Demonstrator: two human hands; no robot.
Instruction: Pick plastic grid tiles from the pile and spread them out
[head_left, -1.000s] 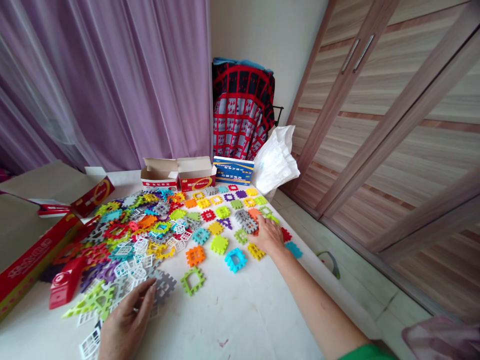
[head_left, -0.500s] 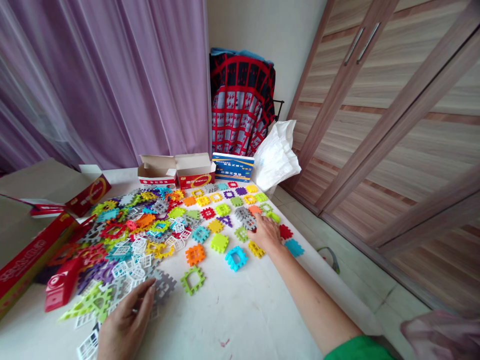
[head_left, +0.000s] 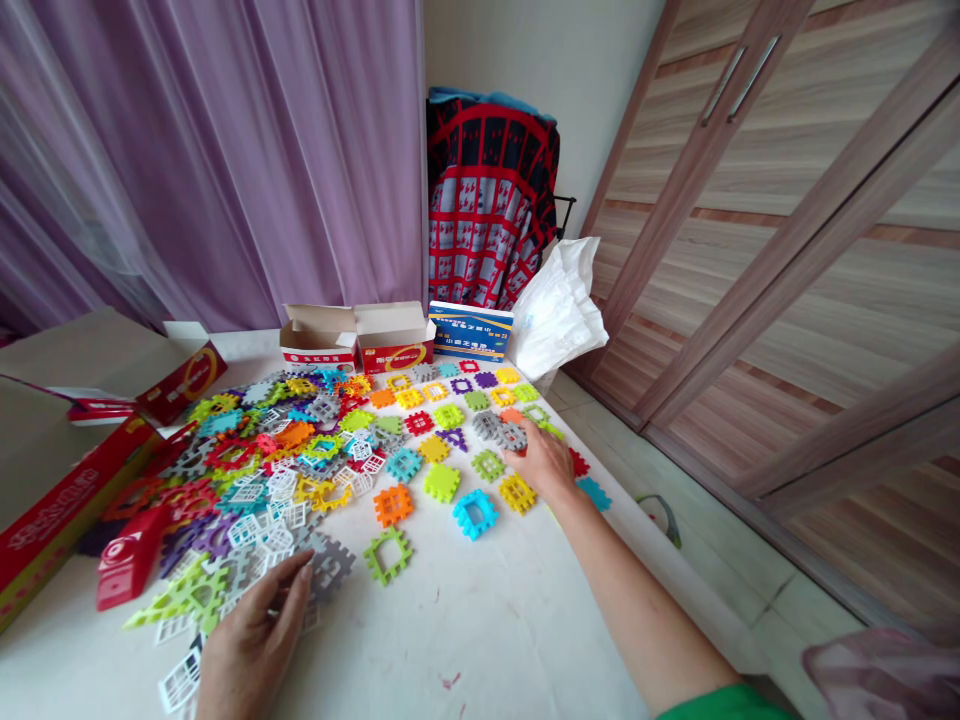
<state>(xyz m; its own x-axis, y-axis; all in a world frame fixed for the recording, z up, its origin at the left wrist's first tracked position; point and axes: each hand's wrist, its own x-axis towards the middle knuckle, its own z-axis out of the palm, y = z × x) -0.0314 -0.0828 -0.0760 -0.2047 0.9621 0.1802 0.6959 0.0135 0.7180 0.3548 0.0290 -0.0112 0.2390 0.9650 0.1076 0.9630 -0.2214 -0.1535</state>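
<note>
My right hand [head_left: 546, 460] is over the far right of the spread-out pieces, its fingers closed on a grey toothed building piece [head_left: 513, 437] with a window grid. A second grey piece [head_left: 487, 426] lies right beside it. Near my fingers are a light-green piece [head_left: 488, 465], a yellow piece [head_left: 517, 493] and an orange piece [head_left: 511, 415]. My left hand [head_left: 255, 635] rests at the near edge of the heap, loosely curled, thumb and forefinger slightly apart with nothing visible between them. A large grey toothed piece [head_left: 330, 566] lies by its fingertips.
Left of the spaced-out pieces is a mixed heap with white window frames [head_left: 274, 540]. A large open carton [head_left: 75, 490] and a red plastic part [head_left: 131, 560] are at left. Small red boxes [head_left: 394, 355], a blue box [head_left: 471, 335] and a white bag [head_left: 559, 310] line the back.
My right hand has drawn slightly towards me and right, and the grey piece in its fingers has separated from the grey piece beside it. My left hand stays in place. The view has shifted slightly.
</note>
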